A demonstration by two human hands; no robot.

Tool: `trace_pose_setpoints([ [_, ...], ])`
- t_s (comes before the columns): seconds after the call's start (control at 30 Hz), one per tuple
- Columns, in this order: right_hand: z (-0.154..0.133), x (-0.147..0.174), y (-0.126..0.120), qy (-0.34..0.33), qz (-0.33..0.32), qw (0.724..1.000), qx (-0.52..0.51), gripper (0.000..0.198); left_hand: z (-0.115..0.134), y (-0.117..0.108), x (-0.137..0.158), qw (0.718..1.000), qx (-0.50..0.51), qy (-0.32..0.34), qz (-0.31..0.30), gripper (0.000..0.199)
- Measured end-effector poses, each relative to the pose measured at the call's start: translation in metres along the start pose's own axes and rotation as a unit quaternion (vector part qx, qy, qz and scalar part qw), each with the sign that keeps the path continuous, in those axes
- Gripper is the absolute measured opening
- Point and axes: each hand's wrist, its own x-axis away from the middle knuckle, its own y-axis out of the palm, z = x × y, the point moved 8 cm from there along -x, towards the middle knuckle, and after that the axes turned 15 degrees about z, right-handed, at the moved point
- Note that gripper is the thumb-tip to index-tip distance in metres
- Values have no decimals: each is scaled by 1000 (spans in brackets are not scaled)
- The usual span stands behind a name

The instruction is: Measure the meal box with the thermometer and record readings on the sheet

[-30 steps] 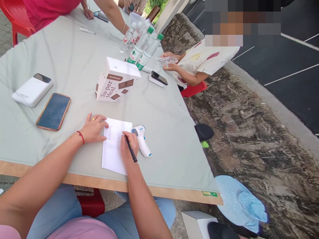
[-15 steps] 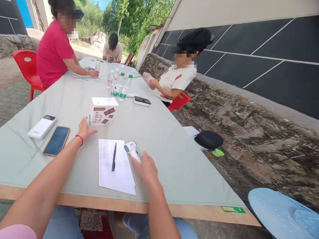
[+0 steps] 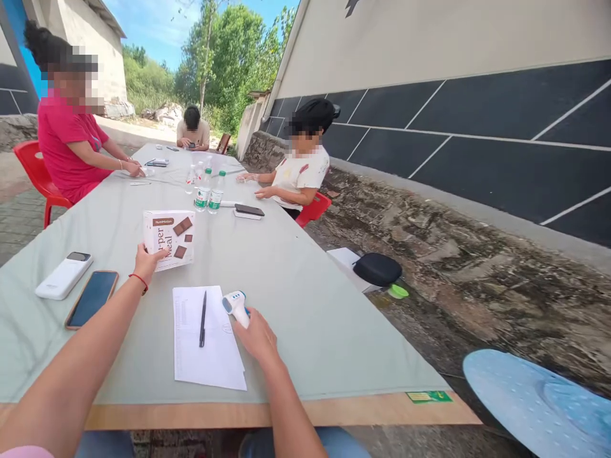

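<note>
My left hand [image 3: 149, 262] grips the lower left side of a white box [image 3: 184, 247] printed with brown chocolate pieces, its thumb across the front. The box looks slightly tilted; whether its base touches the table is unclear. My right hand [image 3: 259, 337] is wrapped round the handle of a white and blue infrared thermometer [image 3: 235, 306], whose head points up and left. Between my hands lie white paper sheets [image 3: 198, 366] with a black pen [image 3: 203, 321] on top.
A white power bank [image 3: 62, 277] and a phone [image 3: 93, 298] lie at the left. Water bottles [image 3: 216, 194] and another phone [image 3: 249, 210] are farther up the table [image 3: 334, 343]. Three people sit around it. A blue hat [image 3: 534, 394] is at the lower right.
My left hand has closed on the box, which has turned slightly. My right hand has closed round the thermometer's handle. The view has tilted up, and the person on the right has lowered their hands.
</note>
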Motion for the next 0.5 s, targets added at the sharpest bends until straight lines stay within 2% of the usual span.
trace_pose_setpoints([
  [0.07,-5,3,-5,39,-2,991,-127,43,2,-12,20,998,36,-46,-26,69],
  [0.1,-13,7,-9,49,2,976,-210,40,1,-17,33,995,51,-67,-51,67],
  [0.17,-39,19,-20,38,4,923,-384,36,-1,-29,58,991,55,-96,-80,66],
  [0.23,-73,37,-28,10,-42,862,-505,30,-5,-39,77,989,45,-102,-92,67],
  [0.27,-90,46,-32,-12,-68,839,-540,26,-8,-42,84,989,36,-104,-96,69],
  [0.33,-116,59,-36,-37,-97,813,-573,23,-14,-45,91,989,9,-105,-103,73],
  [0.4,-129,66,-34,-39,-99,801,-589,25,-19,-45,91,988,-23,-102,-111,76],
  [0.5,-134,66,-20,-13,-76,786,-613,30,-23,-44,87,988,-42,-91,-119,72],
])
